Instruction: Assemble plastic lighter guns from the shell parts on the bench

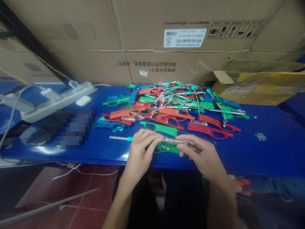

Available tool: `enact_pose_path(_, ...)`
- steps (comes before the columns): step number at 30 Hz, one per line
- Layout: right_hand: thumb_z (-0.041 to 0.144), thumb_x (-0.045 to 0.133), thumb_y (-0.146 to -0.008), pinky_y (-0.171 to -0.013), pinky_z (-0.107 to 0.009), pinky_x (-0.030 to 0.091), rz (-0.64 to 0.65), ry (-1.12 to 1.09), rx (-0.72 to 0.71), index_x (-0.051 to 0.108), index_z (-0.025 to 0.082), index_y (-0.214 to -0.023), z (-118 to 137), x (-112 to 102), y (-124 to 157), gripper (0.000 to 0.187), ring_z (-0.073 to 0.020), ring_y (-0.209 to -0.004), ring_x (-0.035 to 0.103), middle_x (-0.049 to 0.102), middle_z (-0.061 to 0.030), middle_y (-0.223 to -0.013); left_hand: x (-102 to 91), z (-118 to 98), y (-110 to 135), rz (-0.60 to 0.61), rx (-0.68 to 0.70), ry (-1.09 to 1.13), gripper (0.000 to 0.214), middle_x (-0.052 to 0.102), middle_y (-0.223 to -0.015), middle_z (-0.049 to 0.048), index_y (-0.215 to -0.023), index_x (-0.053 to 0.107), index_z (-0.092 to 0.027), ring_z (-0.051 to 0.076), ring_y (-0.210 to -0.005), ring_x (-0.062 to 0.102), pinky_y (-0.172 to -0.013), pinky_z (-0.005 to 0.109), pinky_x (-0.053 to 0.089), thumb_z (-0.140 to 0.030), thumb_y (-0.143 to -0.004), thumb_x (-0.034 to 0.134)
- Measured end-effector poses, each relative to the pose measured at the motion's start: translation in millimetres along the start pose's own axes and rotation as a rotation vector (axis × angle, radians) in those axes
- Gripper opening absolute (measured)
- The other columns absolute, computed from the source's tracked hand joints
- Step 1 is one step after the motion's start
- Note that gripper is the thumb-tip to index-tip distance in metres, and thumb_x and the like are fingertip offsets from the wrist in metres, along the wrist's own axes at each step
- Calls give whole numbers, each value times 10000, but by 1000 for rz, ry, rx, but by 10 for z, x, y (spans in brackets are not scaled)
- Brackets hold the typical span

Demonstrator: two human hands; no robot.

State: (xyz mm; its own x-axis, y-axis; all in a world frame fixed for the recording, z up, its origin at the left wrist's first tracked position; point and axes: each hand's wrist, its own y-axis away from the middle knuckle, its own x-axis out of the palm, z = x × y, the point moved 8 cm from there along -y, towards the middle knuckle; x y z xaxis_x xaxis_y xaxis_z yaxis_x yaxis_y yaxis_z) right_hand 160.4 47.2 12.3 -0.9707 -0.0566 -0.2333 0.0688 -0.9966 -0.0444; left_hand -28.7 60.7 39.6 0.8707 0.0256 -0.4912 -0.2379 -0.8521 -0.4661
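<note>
My left hand (pixel 145 144) is closed around a lighter's metal nozzle tube (pixel 118 138), whose teal collar (pixel 130 139) sticks out to the left. My right hand (pixel 201 151) pinches a clear lighter fuel tank (pixel 173 141), its left end close to my left fingertips. Whether tank and tube touch is hidden by the fingers. Thin white wires (pixel 163 146) hang between the hands. Just below lies a green lighter casing half (pixel 173 149), partly covered by my right hand. Another green casing half (pixel 163 128) rests just beyond my hands.
Behind lies a heap of coloured lighter casings (pixel 175 111), tubes and wires. Red casing halves (pixel 209 129) lie to the right, before an open carton (pixel 257 89). A power strip (pixel 59 101), a white earbud case (pixel 84 100) and a dark phone (pixel 41 133) occupy the left.
</note>
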Motion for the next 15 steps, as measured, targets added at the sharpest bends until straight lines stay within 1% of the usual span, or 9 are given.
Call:
enact_pose_path(7,338,711,-907,-614,-201,516,8,31,2,773,293,-1044,28,15,1,157,-105,-628,676,701,53,-682,0,-20,-7,13,-5,39,125,738,-959,1,-968,724,-232,181,-936,614,-895,344,442,-176,-1005,618)
enact_pose_path(15,332,726,-896,-603,-215,511,-12,93,-16,793,284,-1027,23,6,2,155,-116,-612,667,711,44,-678,10,-35,1,15,12,-18,117,734,-952,-7,-976,718,-227,172,-917,613,-894,341,421,-173,-1006,618)
